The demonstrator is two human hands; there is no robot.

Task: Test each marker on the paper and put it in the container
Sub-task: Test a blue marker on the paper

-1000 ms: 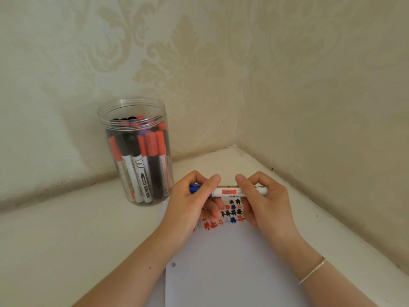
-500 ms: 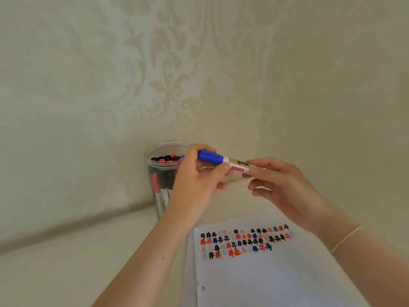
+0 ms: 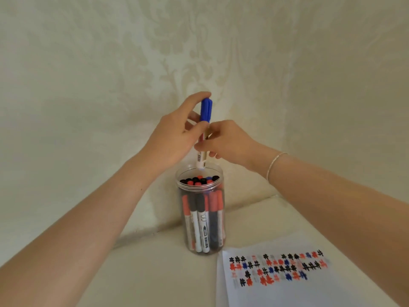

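Note:
A capped blue marker [image 3: 206, 111] stands upright, cap up, directly above the open mouth of the clear plastic jar [image 3: 201, 247]. My left hand [image 3: 174, 138] grips it near the blue cap, index finger over the top. My right hand [image 3: 225, 140] pinches its white barrel lower down. The marker's bottom end hangs just at the jar's rim. Inside the jar stand several red, black and blue markers. The white paper [image 3: 298, 291] lies to the jar's right, covered with rows of black, red and blue test marks.
The jar stands in the corner of a cream surface [image 3: 143, 273], close to two patterned walls [image 3: 110, 85]. A thin bracelet [image 3: 273, 163] circles my right wrist. The paper reaches the lower right edge of view.
Both hands have lifted the blue marker from above the paper, turned it from level to upright and carried it over the jar's mouth. The view has shifted, with jar and paper lower in frame.

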